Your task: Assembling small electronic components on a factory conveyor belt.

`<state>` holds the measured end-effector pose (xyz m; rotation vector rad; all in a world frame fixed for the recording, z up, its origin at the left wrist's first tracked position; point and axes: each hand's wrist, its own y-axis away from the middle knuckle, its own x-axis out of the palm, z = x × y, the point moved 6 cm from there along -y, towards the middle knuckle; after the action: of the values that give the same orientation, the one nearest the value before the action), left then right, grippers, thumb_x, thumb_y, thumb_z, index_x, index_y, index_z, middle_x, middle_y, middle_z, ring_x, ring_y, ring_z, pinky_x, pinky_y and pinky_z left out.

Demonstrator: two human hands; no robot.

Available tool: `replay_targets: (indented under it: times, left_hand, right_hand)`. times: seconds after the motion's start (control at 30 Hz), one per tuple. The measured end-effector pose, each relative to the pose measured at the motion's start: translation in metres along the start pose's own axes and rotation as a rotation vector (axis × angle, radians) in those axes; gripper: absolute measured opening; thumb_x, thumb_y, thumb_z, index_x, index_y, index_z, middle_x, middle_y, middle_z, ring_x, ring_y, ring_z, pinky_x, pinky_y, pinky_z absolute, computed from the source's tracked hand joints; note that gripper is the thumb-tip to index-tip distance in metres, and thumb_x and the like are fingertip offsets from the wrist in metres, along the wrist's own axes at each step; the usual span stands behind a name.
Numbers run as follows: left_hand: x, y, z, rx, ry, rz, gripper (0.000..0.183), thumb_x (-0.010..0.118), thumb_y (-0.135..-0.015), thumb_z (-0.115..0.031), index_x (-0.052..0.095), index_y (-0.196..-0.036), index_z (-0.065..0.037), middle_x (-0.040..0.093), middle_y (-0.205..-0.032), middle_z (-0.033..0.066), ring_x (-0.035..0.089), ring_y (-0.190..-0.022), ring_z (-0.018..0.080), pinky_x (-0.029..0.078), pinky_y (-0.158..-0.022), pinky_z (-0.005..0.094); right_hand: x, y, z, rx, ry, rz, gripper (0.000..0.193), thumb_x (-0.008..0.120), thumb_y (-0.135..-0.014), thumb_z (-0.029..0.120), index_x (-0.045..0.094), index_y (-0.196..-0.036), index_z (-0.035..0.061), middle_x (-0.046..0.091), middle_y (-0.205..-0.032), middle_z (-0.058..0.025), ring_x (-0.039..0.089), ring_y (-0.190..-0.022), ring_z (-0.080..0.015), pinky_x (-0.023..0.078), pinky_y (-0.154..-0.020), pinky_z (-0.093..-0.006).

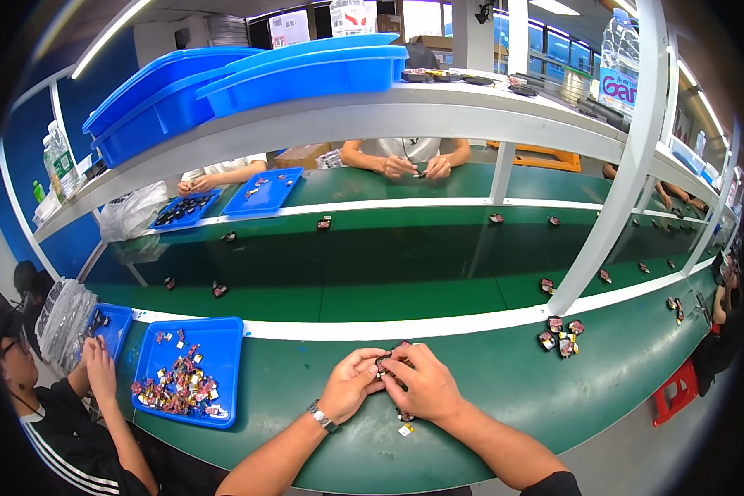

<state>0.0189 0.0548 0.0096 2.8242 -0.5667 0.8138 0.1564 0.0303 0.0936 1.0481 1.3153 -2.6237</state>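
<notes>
Above the green bench in front of me, my left hand (pixel 351 387) and my right hand (pixel 426 385) come together, fingers closed around a small black part with a reddish piece in it (pixel 383 364). My fingers hide most of it, so its exact kind does not show. Below my right palm, a small silver-and-yellow battery-like piece (pixel 406 429) lies on the bench, beside another dark part partly covered by the hand. To the left, a blue tray (pixel 238 364) holds a heap of small pieces (pixel 182 384) in reddish, silver and yellow.
Several black-and-red assemblies (pixel 567 345) cluster on the bench at right, near a white post (pixel 608 198). Beyond the white rail, a green conveyor belt (pixel 364 302) carries scattered ones. Blue bins (pixel 306 81) stand on the overhead shelf. Co-workers sit at left and opposite.
</notes>
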Motion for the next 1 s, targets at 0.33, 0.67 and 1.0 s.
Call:
replay_targets:
  times: [0.33,0.67,1.0]
  left_hand:
    - [0.001,0.001,-0.001,-0.031,-0.038,-0.02,0.028,0.047,-0.101,-0.005,0.048,-0.129,-0.002,0.06,-0.127,0.0107,0.06,-0.113,0.0181,0.053,-0.095,0.0341]
    - [0.0,0.001,0.0,-0.05,-0.067,-0.035,0.027,0.046,-0.101,-0.005,0.048,-0.128,0.0,0.059,-0.126,0.0115,0.06,-0.114,0.0189,0.053,-0.096,0.0357]
    - [0.0,0.001,-0.001,-0.037,-0.084,-0.041,0.025,0.05,-0.1,-0.006,0.051,-0.124,-0.001,0.062,-0.121,0.0105,0.062,-0.11,0.017,0.055,-0.091,0.0339]
  right_hand:
    - [0.008,0.006,-0.01,0.04,0.036,0.023,0.022,0.074,-0.073,0.004,0.07,-0.094,0.0085,0.062,-0.093,-0.0052,0.061,-0.086,-0.0252,0.053,-0.072,-0.0344]
    - [0.01,0.008,-0.014,0.075,-0.005,0.009,0.021,0.073,-0.073,0.002,0.07,-0.092,0.009,0.062,-0.091,-0.004,0.061,-0.084,-0.025,0.053,-0.073,-0.0344]
    - [0.016,0.012,-0.001,-0.059,0.19,-0.045,0.016,0.073,-0.069,0.006,0.063,-0.082,0.0078,0.06,-0.087,-0.0039,0.059,-0.08,-0.0231,0.049,-0.068,-0.0363]
